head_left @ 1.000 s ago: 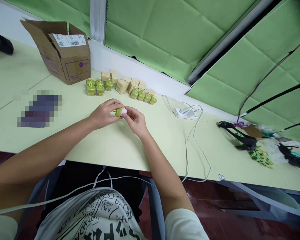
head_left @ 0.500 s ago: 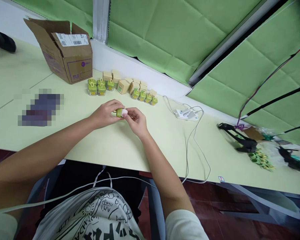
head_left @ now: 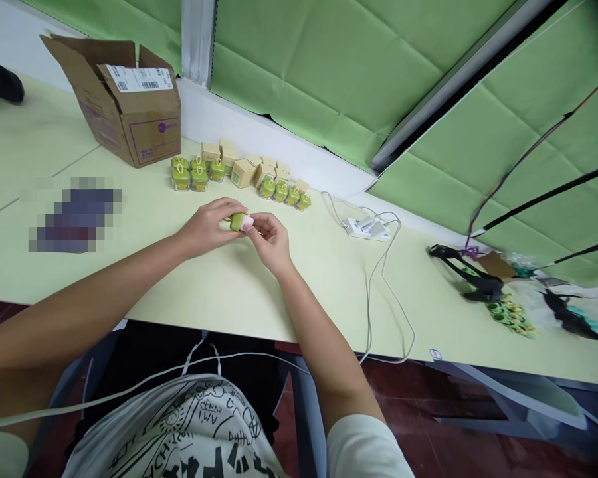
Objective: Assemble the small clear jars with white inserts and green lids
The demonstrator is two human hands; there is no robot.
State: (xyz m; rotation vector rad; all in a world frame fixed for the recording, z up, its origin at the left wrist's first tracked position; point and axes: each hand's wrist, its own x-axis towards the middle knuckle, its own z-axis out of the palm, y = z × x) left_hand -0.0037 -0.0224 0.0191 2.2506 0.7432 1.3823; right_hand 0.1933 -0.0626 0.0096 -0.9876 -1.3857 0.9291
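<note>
Between my two hands, above the pale table (head_left: 323, 285), is a small green case (head_left: 236, 222) with a loop, lying on its side. My left hand (head_left: 210, 227) is closed around the green part. A white piece (head_left: 248, 222) sits at the case's right end, and my right hand (head_left: 272, 240) pinches it with thumb and fingers. Whether the two pieces are joined I cannot tell. Similar green cases with loops (head_left: 198, 176) stand in a group beyond my left hand. More green cases (head_left: 280, 192) line up in front of small tan boxes (head_left: 243, 172).
An open cardboard box (head_left: 152, 119) stands at the back left, with a blurred dark patch (head_left: 74, 219) nearer me. A power strip (head_left: 367, 228) and white cables (head_left: 371, 292) lie to the right. Farther right are a black strap-like item (head_left: 471, 275) and a pile of green-yellow pieces (head_left: 511, 315).
The view has shifted slightly, so the scene sits a little farther left. Both hands keep their hold on the green case and its white piece.
</note>
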